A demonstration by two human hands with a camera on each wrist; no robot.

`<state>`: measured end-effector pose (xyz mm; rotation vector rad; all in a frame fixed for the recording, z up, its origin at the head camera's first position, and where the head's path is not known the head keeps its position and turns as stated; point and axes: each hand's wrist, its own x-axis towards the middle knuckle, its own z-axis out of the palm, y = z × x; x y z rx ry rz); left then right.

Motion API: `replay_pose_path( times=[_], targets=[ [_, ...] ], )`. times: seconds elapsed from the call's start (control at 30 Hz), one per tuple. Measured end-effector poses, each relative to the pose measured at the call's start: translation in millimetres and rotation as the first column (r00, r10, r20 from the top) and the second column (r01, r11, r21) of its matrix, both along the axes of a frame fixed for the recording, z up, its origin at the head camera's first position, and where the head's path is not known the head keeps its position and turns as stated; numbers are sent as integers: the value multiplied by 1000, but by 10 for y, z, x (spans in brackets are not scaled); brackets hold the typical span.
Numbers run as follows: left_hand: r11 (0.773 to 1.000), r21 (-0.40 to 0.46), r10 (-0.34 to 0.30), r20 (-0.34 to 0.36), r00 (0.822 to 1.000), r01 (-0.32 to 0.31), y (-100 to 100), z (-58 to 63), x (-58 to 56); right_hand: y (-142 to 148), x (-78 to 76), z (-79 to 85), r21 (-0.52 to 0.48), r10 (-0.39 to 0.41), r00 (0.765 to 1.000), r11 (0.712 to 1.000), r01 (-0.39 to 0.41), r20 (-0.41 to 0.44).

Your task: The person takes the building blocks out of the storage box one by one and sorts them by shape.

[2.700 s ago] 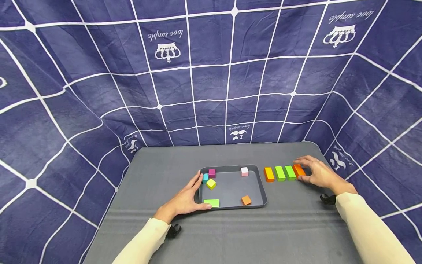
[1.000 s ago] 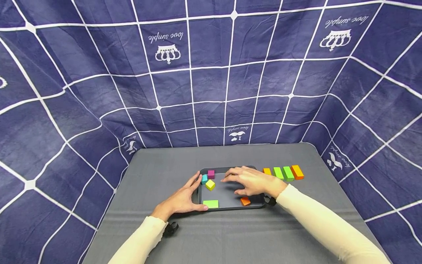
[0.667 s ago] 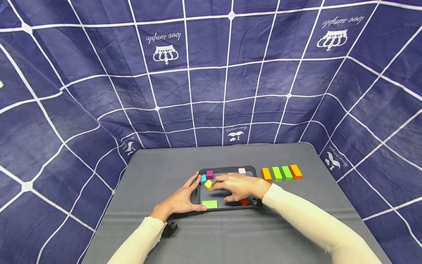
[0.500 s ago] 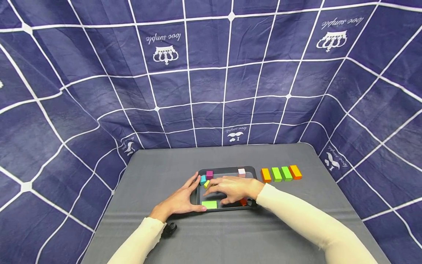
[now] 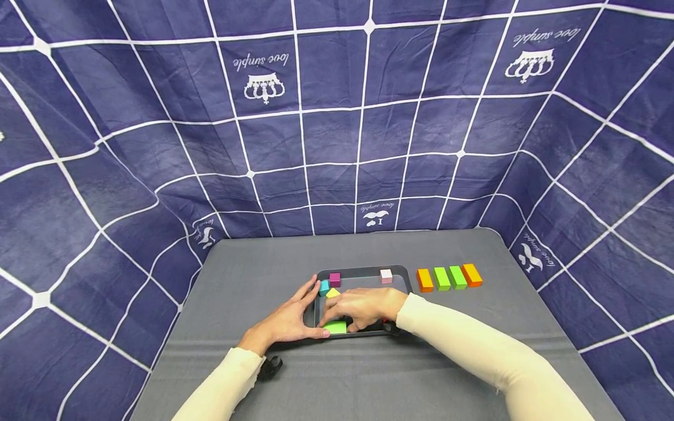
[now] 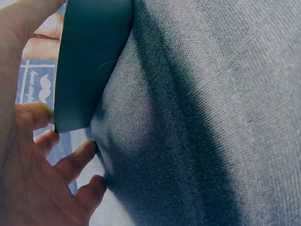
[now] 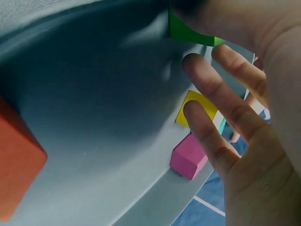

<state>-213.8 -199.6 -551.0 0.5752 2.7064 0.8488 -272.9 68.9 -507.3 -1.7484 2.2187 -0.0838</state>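
A dark grey tray (image 5: 363, 271) lies on the table. My left hand (image 5: 286, 320) holds its left end, thumb at the front rim and fingers along the left side; the left wrist view shows the fingertips at the tray wall (image 6: 94, 61). Inside the tray, my right hand (image 5: 363, 307) is over a green block (image 5: 337, 328) at the front left, with thumb and index finger at its two ends. The right wrist view shows the other fingers spread over the tray floor, near the yellow cube (image 7: 207, 102).
Also in the tray are a magenta cube (image 5: 334, 280), a teal cube (image 5: 324, 288), a pale pink cube (image 5: 387, 276) and an orange block (image 7: 19, 165). Right of it stand an orange block (image 5: 425, 280), two green blocks (image 5: 450, 278) and another orange block (image 5: 471, 275).
My right hand has left the row of blocks, crossed the tray to the left and lowered onto the green block at the front left. My left hand has stayed at the tray.
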Motion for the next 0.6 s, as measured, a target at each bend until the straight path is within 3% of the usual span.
replay_pose_path(
  times=[0.6],
  targets=[
    [1000,10,-2,0,1000,2,-10,10,15,43,0,-9,-44,-59,997,997,61,49]
  ],
)
